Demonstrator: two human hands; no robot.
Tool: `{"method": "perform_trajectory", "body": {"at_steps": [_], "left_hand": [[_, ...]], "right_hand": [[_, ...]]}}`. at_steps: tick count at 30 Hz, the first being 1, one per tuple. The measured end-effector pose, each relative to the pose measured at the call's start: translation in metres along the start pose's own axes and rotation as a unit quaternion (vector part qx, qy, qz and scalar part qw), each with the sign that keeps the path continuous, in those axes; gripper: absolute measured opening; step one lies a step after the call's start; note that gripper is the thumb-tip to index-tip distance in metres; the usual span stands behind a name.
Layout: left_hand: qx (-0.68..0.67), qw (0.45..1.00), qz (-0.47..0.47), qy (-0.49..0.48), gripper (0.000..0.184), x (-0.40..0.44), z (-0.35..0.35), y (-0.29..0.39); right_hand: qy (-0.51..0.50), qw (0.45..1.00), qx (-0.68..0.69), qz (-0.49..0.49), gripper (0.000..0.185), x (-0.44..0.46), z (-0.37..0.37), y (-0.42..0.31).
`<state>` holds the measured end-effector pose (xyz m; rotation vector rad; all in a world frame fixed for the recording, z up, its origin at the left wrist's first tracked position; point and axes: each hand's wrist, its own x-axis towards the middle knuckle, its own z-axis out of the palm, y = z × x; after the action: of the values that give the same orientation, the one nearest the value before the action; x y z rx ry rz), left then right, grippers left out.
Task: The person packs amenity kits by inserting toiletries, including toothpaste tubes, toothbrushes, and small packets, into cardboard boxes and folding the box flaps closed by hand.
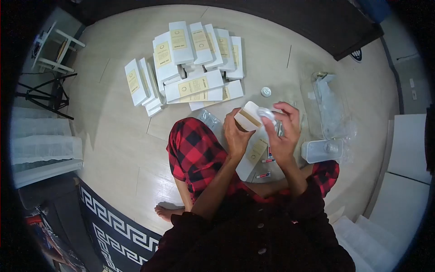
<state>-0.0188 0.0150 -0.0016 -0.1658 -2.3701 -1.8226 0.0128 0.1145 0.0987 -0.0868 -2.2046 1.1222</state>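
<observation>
My left hand (236, 134) is closed around a white cardboard box (248, 120) held above the floor between my knees. The box's near end looks open, with its top facing my right hand. My right hand (286, 131) pinches a small, shiny white item (266, 114) at the box's opening; blur hides its exact kind. Below my hands lies another white box with a yellow label (256, 152). Small red, white and dark tubes (263, 175) rest beside it. A round white item (266, 92) sits on the floor just beyond my right hand.
Several labelled white boxes (193, 86) are piled ahead to the left. At right stand a translucent plastic tub (317, 151) and a clear plastic bag (327, 106). A clear packet (209, 119) lies by my left knee. Dark furniture (290, 22) borders the far side.
</observation>
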Motion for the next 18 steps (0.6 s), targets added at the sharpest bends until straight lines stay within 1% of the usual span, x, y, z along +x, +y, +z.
{"method": "perform_trajectory", "body": {"at_steps": [2, 4, 5, 7, 8, 9, 10, 12, 13, 15, 16, 17, 18], "left_hand": [[0.009, 1.000, 0.012, 0.000, 0.071, -0.006, 0.000, -0.002], [0.018, 1.000, 0.025, 0.008, 0.072, -0.006, -0.003, -0.003], [0.023, 0.999, 0.024, 0.007, 0.073, -0.006, -0.004, -0.004], [0.023, 0.999, 0.026, 0.006, 0.074, -0.003, -0.003, -0.004], [0.016, 0.999, 0.033, 0.003, 0.074, -0.002, -0.001, -0.005], [0.010, 0.999, 0.037, -0.002, 0.075, -0.004, 0.001, -0.005], [0.008, 0.999, 0.037, -0.006, 0.075, -0.005, 0.002, -0.004], [0.020, 0.999, 0.041, -0.011, 0.074, -0.006, 0.001, -0.005], [0.023, 0.999, 0.041, -0.010, 0.074, -0.007, -0.001, -0.006], [0.031, 0.997, 0.067, -0.008, 0.073, -0.006, 0.000, -0.006], [0.033, 0.997, 0.068, -0.003, 0.073, -0.002, 0.001, -0.006], [0.038, 0.997, 0.071, -0.012, 0.072, -0.004, 0.000, -0.006], [0.043, 0.996, 0.073, -0.024, 0.071, -0.007, -0.002, -0.006]], "right_hand": [[-0.019, 1.000, -0.024, -0.002, 0.013, -0.007, 0.001, 0.003], [0.096, 0.993, 0.003, 0.066, 0.013, -0.010, 0.000, 0.003], [0.094, 0.993, 0.004, 0.066, 0.013, -0.023, -0.004, 0.018], [0.000, 0.971, -0.040, 0.234, 0.015, -0.070, -0.016, 0.069], [-0.096, 0.954, -0.159, 0.233, 0.014, -0.092, -0.017, 0.082], [-0.191, 0.913, -0.275, 0.232, 0.014, -0.112, -0.020, 0.089], [-0.190, 0.912, -0.278, 0.235, 0.014, -0.125, -0.020, 0.091], [-0.200, 0.910, -0.302, 0.199, 0.015, -0.139, -0.016, 0.091], [-0.201, 0.911, -0.299, 0.199, 0.015, -0.138, -0.015, 0.091], [-0.134, 0.930, -0.191, 0.283, 0.017, -0.126, -0.017, 0.091], [-0.018, 0.971, -0.066, 0.229, 0.019, -0.103, -0.016, 0.075], [0.096, 0.978, 0.062, 0.174, 0.022, -0.077, -0.018, 0.045], [0.125, 0.969, 0.109, 0.185, 0.022, -0.050, -0.024, 0.007]]}}
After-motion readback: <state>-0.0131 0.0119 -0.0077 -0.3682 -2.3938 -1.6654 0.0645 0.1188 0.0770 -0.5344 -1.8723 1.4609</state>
